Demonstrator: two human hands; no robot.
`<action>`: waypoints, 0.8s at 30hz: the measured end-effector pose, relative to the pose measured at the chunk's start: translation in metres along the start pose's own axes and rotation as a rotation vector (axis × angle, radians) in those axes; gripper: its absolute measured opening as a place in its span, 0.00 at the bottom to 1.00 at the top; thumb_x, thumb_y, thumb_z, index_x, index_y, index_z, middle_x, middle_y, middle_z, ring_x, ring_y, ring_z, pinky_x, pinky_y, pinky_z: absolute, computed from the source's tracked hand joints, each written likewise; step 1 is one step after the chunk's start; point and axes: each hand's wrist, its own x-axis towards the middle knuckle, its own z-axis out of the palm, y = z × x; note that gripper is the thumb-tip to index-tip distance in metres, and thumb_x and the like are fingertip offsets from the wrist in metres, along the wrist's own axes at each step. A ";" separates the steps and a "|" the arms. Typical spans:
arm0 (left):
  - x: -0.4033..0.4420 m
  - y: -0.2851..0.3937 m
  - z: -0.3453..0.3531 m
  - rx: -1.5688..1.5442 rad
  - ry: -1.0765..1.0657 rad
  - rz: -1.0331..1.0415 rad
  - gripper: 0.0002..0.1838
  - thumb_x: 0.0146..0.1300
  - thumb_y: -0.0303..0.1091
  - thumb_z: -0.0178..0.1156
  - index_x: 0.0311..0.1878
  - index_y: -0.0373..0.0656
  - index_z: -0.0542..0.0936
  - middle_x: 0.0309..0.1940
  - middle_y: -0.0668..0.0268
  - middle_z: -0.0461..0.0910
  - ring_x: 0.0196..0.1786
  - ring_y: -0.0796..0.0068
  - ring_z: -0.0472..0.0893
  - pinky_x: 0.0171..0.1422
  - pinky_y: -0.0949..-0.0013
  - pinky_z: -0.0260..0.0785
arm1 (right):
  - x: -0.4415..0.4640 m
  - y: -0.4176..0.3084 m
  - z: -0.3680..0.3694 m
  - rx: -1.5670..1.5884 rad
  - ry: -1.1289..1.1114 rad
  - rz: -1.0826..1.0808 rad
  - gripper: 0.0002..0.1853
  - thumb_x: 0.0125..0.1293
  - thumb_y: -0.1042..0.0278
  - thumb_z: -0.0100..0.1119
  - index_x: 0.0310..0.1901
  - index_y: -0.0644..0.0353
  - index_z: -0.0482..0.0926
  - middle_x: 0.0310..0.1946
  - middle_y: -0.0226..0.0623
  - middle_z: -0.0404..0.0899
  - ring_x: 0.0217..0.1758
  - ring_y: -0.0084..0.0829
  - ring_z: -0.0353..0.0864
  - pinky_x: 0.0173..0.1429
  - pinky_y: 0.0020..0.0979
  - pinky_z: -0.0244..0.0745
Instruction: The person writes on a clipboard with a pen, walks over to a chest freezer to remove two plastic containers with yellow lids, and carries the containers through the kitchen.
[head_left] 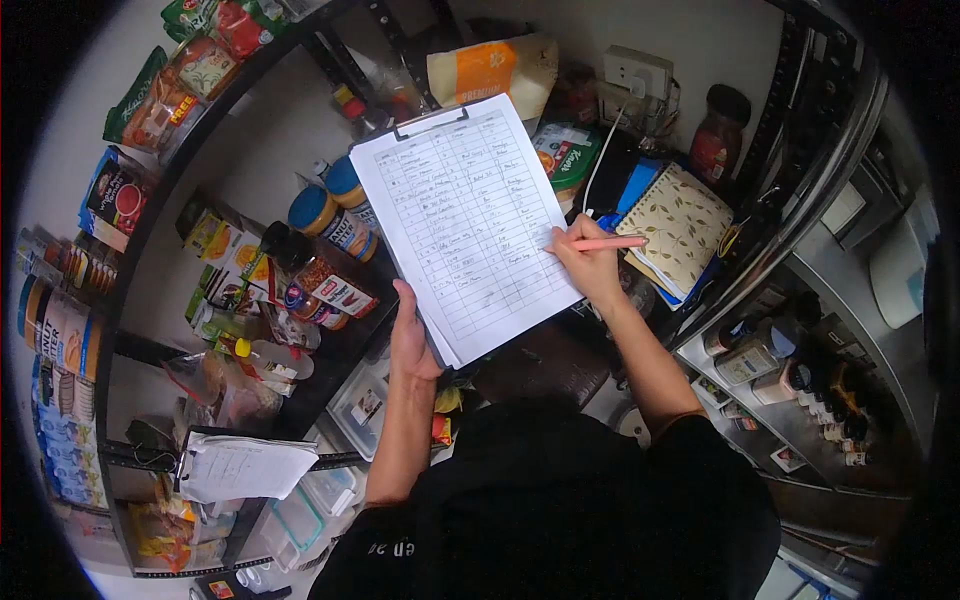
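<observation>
A clipboard with a stack of papers (465, 230) is tilted in front of me, its metal clip at the top. Handwritten rows fill much of the printed table on the top sheet. My left hand (415, 335) grips the clipboard's lower left edge, with the thumb along the side and the other fingers hidden behind it. In my right hand (582, 255) is a pink pen (612, 243), pinched between the fingers. That hand rests at the right edge of the sheet, and the pen's tip is hidden by the fingers.
Shelves at left hold packets, peanut butter jars (350, 232) and a spice jar (340, 285). A second clipboard (240, 466) hangs at lower left. A leaf-patterned notebook (680, 225), a white cable and a wall socket (637, 73) are at right, above shelves with bottles (755, 352).
</observation>
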 end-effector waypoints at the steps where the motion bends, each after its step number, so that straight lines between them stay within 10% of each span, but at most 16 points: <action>1: 0.001 0.000 0.000 -0.013 -0.004 -0.004 0.36 0.67 0.58 0.46 0.66 0.36 0.62 0.62 0.52 0.68 0.60 0.58 0.72 0.63 0.57 0.67 | 0.000 0.003 0.001 0.032 0.009 -0.001 0.14 0.61 0.77 0.60 0.21 0.61 0.66 0.19 0.27 0.69 0.23 0.15 0.70 0.27 0.20 0.64; 24: -0.003 -0.001 0.000 -0.033 -0.013 -0.008 0.37 0.67 0.59 0.44 0.66 0.36 0.61 0.63 0.52 0.67 0.61 0.58 0.72 0.63 0.58 0.66 | 0.000 0.005 0.001 0.082 0.045 0.037 0.15 0.63 0.76 0.58 0.22 0.60 0.64 0.19 0.26 0.67 0.24 0.17 0.73 0.30 0.18 0.67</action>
